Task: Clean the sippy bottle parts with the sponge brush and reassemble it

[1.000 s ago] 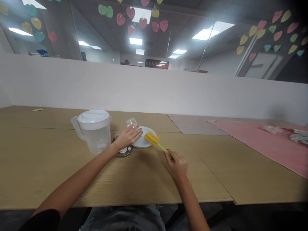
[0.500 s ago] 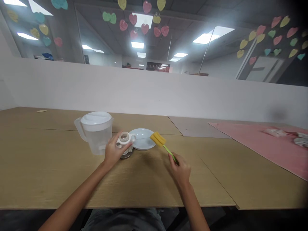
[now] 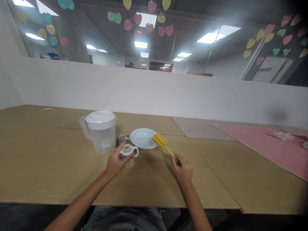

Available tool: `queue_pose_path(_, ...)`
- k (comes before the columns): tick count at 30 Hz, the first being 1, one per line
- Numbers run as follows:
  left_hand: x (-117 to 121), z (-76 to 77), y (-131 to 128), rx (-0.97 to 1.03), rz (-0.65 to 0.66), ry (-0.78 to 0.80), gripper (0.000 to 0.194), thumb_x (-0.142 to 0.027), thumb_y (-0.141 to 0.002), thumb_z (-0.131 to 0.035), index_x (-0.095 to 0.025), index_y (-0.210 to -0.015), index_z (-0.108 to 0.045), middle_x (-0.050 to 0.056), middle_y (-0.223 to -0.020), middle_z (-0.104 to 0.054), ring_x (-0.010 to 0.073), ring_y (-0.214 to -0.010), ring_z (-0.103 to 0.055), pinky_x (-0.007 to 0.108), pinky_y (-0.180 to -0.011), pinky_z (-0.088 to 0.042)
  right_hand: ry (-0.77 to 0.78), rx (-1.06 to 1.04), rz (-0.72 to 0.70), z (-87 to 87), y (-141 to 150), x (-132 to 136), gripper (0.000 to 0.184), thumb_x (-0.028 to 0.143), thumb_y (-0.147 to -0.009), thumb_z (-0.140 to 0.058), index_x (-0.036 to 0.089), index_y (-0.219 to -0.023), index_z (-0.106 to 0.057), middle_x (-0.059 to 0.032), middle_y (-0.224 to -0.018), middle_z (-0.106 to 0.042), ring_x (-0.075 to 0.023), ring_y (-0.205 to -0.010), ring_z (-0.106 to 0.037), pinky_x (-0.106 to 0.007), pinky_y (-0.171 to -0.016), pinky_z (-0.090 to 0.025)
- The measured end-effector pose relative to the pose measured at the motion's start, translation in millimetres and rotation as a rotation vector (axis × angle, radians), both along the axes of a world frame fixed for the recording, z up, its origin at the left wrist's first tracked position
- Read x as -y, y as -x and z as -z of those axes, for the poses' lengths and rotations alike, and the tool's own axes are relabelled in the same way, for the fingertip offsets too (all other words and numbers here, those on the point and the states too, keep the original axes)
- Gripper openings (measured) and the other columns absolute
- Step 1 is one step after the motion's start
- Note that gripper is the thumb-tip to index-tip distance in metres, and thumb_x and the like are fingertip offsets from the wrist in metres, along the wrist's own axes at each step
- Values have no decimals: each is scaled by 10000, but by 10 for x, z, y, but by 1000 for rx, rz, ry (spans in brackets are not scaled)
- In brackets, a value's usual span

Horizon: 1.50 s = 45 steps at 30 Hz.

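My left hand (image 3: 115,163) is shut around a clear plastic cup (image 3: 130,162) with a white two-handled collar (image 3: 128,150), holding it upright just above the wooden table (image 3: 60,179). My right hand (image 3: 183,171) grips the green handle of a sponge bottle brush (image 3: 172,153), whose yellow sponge head (image 3: 159,140) stands close to the rim of a white plate (image 3: 143,138) without visibly touching it. Behind the held cup, a small clear item on a dark round base (image 3: 122,140) sits near my left hand. I cannot tell exactly what it is.
A clear plastic pitcher with a white lid (image 3: 99,131) stands left of the plate. On the right lie a grey board (image 3: 199,127) and a pink mat (image 3: 255,144) with crumpled items (image 3: 284,136). A white partition (image 3: 154,93) runs along the table's far side.
The cup with the white collar has moved down and toward me in my left hand, uncovering the small clear item behind it. The brush stays in my right hand, shifted only slightly.
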<state>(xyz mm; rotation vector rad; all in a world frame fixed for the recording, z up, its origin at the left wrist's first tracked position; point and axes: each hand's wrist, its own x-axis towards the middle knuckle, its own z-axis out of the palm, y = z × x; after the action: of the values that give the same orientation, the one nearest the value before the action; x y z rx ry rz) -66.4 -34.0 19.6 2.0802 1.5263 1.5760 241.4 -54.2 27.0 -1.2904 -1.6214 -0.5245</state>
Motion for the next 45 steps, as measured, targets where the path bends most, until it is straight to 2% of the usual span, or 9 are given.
queue_pose_path(5, 74, 1, -92, -76, 54, 42, 740, -497, -724, -654, -222, -1353, -379, 92, -1102, -650, 240, -1002, -615, 346, -811, -506, -16, 3, -43, -4, -11, 0, 311, 373, -893, -487, 144, -806, -678, -72, -717, -699, -140, -598, -633, -217, -567, -448)
queue_pose_path(10, 81, 36, -19, -90, 15, 1, 678, -496, -739, -639, -222, -1312, -403, 85, -1113, -639, 230, -978, -622, 342, -815, -505, 128, 56, -162, -15, 22, 94, 280, 337, -880, -456, 159, -847, -669, -64, -740, -696, -143, -600, -626, -224, -571, -450)
queue_pose_path(17, 51, 64, 172, -195, -142, -338, 539, -467, -738, -647, -183, -1174, -505, 105, -1044, -650, 236, -896, -618, 350, -808, -492, 392, 227, -217, 58, 220, 352, 251, 183, -815, -417, 173, -876, -660, -35, -706, -667, -148, -622, -608, -229, -555, -393)
queue_pose_path(22, 36, 47, 247, -206, -199, -432, 487, -438, -734, -657, -176, -1121, -518, 95, -962, -659, 225, -824, -615, 336, -763, -491, 603, 324, -229, 35, 403, 435, 275, 95, -785, -438, 208, -899, -661, -20, -768, -666, -136, -679, -610, -218, -563, -358)
queue_pose_path(27, 23, 86, 250, -274, -139, -489, 474, -405, -719, -681, -177, -1106, -527, 93, -937, -672, 226, -789, -619, 336, -734, -484, 702, 330, -111, 14, 422, 468, 251, 97, -815, -452, 218, -892, -657, -23, -787, -675, -147, -705, -629, -223, -560, -351)
queue_pose_path(32, 40, 94, 225, -330, -63, -525, 480, -391, -709, -699, -175, -1101, -526, 87, -905, -690, 211, -727, -635, 343, -731, -473, 726, 286, 74, 55, 135, 414, 246, 106, -858, -422, 192, -880, -652, -56, -802, -676, -151, -690, -629, -227, -551, -345)
queue_pose_path(38, 57, 103, 193, -356, -27, -501, 456, -385, -714, -695, -169, -1085, -540, 83, -908, -699, 209, -735, -638, 341, -733, -470, 842, 192, 387, -104, -395, -78, 227, 87, -844, -437, 116, -857, -662, -115, -760, -665, -152, -632, -601, -230, -533, -316)
queue_pose_path(42, 52, 119, 186, -370, -8, -487, 463, -370, -714, -701, -164, -1092, -531, 82, -904, -699, 211, -749, -641, 344, -738, -470, 770, 128, 477, -346, -642, -359, 269, 109, -847, -405, 79, -940, -655, -156, -814, -658, -158, -642, -582, -239, -565, -332)
queue_pose_path(45, 51, 126, 170, -370, -5, -481, 472, -372, -712, -702, -165, -1097, -525, 81, -917, -698, 208, -745, -640, 346, -740, -472, 605, 5, 524, -418, -707, -332, 373, 164, -891, -314, 69, -1131, -583, -161, -886, -663, -176, -704, -593, -251, -612, -355)
